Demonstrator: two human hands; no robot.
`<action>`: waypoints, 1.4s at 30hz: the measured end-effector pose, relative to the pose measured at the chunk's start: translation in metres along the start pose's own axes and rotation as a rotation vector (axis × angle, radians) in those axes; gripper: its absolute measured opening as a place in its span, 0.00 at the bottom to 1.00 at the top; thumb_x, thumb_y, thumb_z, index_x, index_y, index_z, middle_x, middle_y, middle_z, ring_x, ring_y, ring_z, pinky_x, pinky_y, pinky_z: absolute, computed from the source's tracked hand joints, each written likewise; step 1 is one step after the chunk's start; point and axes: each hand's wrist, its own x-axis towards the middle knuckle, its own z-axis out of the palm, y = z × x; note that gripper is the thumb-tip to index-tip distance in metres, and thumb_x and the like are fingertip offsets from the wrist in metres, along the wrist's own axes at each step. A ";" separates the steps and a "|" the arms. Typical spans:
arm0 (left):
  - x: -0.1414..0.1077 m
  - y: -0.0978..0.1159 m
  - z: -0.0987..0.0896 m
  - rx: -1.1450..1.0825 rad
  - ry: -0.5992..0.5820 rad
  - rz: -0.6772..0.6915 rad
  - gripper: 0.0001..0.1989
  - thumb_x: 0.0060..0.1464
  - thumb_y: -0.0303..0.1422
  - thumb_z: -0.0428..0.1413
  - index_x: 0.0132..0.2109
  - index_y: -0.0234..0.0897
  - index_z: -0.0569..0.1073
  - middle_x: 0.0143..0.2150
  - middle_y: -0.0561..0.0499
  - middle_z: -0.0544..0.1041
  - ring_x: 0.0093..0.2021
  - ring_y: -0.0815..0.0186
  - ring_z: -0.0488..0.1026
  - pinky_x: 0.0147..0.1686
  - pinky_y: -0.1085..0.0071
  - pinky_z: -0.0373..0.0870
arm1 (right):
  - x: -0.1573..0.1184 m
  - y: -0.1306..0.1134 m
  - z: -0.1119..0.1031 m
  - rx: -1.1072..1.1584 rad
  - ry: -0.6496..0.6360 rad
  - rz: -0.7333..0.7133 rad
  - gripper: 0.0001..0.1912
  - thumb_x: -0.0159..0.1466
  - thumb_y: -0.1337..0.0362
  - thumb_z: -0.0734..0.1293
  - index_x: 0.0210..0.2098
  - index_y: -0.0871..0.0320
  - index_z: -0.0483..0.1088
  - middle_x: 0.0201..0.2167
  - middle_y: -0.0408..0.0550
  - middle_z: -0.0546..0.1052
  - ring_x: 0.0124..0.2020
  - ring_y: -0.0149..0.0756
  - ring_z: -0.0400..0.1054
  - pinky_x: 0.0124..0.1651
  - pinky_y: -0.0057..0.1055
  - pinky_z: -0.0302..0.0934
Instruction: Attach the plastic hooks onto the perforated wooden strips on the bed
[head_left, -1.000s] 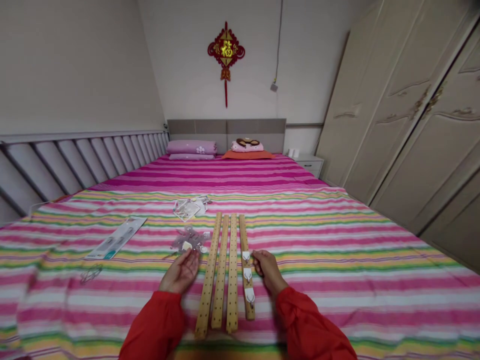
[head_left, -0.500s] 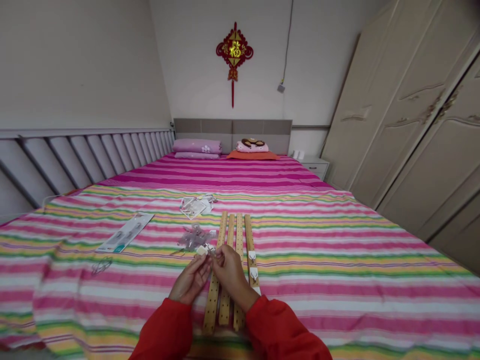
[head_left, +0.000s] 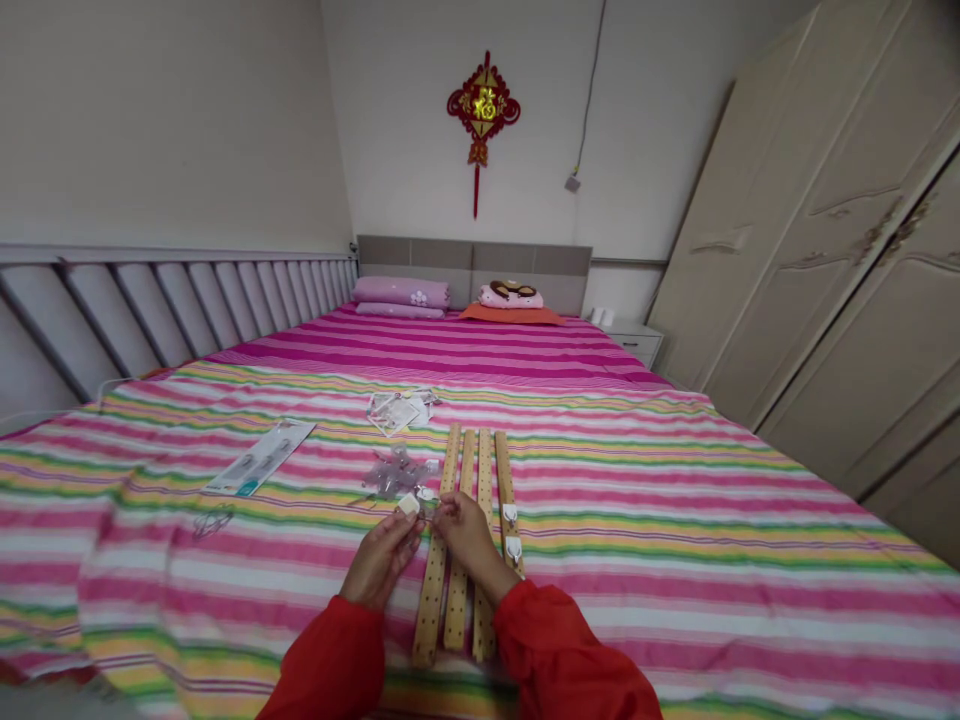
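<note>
My left hand point(head_left: 379, 560) is closed, pinching a small white square adhesive hook point(head_left: 409, 504) between thumb and fingers. Right beside it, my right hand point(head_left: 466, 535) has its fingertips pressed together; what they pinch is too small to make out. Beneath my hands, several long wooden strips point(head_left: 429, 610) with rows of holes lie side by side on the bed. On the rightmost strip point(head_left: 504, 470) sit white hooks point(head_left: 510, 513) with metal loops; my right forearm partly covers that strip's near end. A heap of clear plastic pieces point(head_left: 392, 472) lies just beyond my left hand.
Farther up the striped sheet point(head_left: 637, 520) are several paper cards point(head_left: 401, 410). To the left lie a long packaged card point(head_left: 262, 458) and a tangle of thin wire or cord point(head_left: 214, 520). A bed rail point(head_left: 165, 310) runs along the left; a wardrobe point(head_left: 810, 250) stands right.
My fingertips have drawn slightly apart, and the white square in my left hand shows more plainly. The whole view has shifted a little, with the bed items appearing slightly farther right.
</note>
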 end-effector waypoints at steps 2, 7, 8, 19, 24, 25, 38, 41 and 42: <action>-0.002 0.000 0.000 0.064 0.015 0.054 0.08 0.41 0.23 0.64 0.30 0.33 0.74 0.29 0.51 0.78 0.30 0.71 0.75 0.29 0.81 0.70 | 0.003 0.008 -0.001 0.053 -0.024 0.019 0.15 0.46 0.69 0.69 0.34 0.57 0.70 0.29 0.42 0.74 0.30 0.35 0.70 0.32 0.28 0.65; -0.008 -0.003 0.004 0.082 0.028 0.113 0.10 0.37 0.27 0.67 0.28 0.31 0.74 0.30 0.50 0.79 0.33 0.70 0.76 0.32 0.79 0.71 | 0.004 0.008 -0.004 0.227 -0.094 0.091 0.24 0.42 0.71 0.70 0.40 0.56 0.71 0.40 0.47 0.74 0.34 0.37 0.72 0.37 0.33 0.66; -0.009 -0.003 0.006 0.068 0.017 0.115 0.09 0.39 0.26 0.66 0.29 0.31 0.74 0.31 0.49 0.79 0.33 0.69 0.76 0.32 0.79 0.72 | 0.003 0.003 -0.005 0.236 -0.087 0.084 0.23 0.42 0.70 0.70 0.39 0.56 0.72 0.40 0.47 0.75 0.35 0.37 0.72 0.38 0.34 0.66; -0.025 0.000 0.036 -0.306 -0.253 -0.326 0.13 0.62 0.24 0.44 0.38 0.27 0.73 0.30 0.46 0.77 0.25 0.76 0.73 0.23 0.85 0.70 | -0.023 -0.057 -0.030 0.433 -0.163 0.152 0.17 0.48 0.54 0.74 0.32 0.59 0.78 0.26 0.46 0.78 0.31 0.35 0.70 0.42 0.32 0.61; -0.022 -0.008 0.048 -0.410 -0.262 -0.449 0.14 0.64 0.28 0.41 0.38 0.28 0.70 0.28 0.48 0.74 0.22 0.78 0.70 0.19 0.86 0.67 | -0.021 -0.061 -0.041 0.481 -0.148 0.139 0.15 0.46 0.58 0.76 0.30 0.60 0.78 0.21 0.45 0.77 0.25 0.31 0.68 0.35 0.28 0.61; -0.022 -0.010 0.051 -0.420 -0.267 -0.463 0.14 0.64 0.28 0.41 0.37 0.28 0.70 0.28 0.48 0.73 0.21 0.79 0.70 0.19 0.86 0.67 | -0.021 -0.061 -0.043 0.479 -0.139 0.133 0.14 0.46 0.58 0.76 0.29 0.61 0.78 0.20 0.44 0.76 0.24 0.30 0.67 0.34 0.28 0.60; 0.012 -0.035 0.096 0.206 -0.226 -0.027 0.07 0.48 0.31 0.61 0.34 0.30 0.75 0.32 0.46 0.78 0.33 0.70 0.76 0.35 0.77 0.71 | 0.003 -0.053 -0.111 0.470 0.115 0.130 0.14 0.42 0.60 0.77 0.25 0.60 0.75 0.19 0.42 0.75 0.21 0.28 0.68 0.27 0.25 0.63; 0.035 -0.037 0.104 0.359 -0.270 0.171 0.16 0.37 0.34 0.67 0.35 0.32 0.76 0.34 0.47 0.79 0.36 0.66 0.76 0.41 0.72 0.70 | 0.016 -0.043 -0.128 0.421 0.168 0.158 0.14 0.41 0.60 0.77 0.24 0.61 0.74 0.18 0.42 0.75 0.20 0.28 0.68 0.27 0.25 0.64; 0.043 -0.039 0.107 0.399 -0.293 0.211 0.19 0.34 0.35 0.68 0.36 0.32 0.76 0.35 0.46 0.79 0.37 0.65 0.76 0.42 0.69 0.70 | 0.020 -0.038 -0.131 0.404 0.179 0.176 0.13 0.41 0.61 0.77 0.23 0.61 0.74 0.17 0.43 0.75 0.19 0.28 0.67 0.26 0.25 0.64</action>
